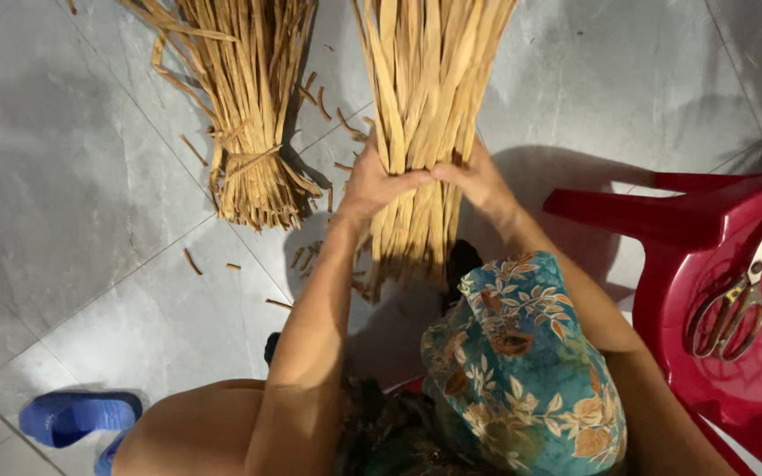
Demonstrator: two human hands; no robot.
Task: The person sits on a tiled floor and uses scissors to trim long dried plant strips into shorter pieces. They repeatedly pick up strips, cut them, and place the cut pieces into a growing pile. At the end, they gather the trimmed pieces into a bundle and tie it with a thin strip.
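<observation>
Held thing: a thick bundle of long, flat, straw-coloured dried reed strips (425,97) is clasped between both hands, just ahead of the person's knees.
Long axis: the bundle runs straight away from the hands toward the top of the view, fanning wider there; its short cut ends hang below the grip, toward the body.
Left hand (372,187): it is wrapped tightly round the bundle's left side, fingers closed over the strips.
Right hand (478,181): it is closed on the bundle's right side, thumb meeting the left hand at the front; neither hand is nearer, both being set at the same height.
To the left of the hands: a second tied sheaf of the same tan strips (244,106) is laid on the grey tiled floor (72,203), close by but apart from the held one.
Below the hands: short broken strip scraps (306,256) are scattered on the tiles.
To the right: a red plastic chair (707,264) is placed beside the right forearm, with metal scissors (738,295) resting on its seat, well apart from the hand.
Near the left elbow: a blue sandal (77,416) is seen.
In the way: nothing is seen between hands and bundle.
</observation>
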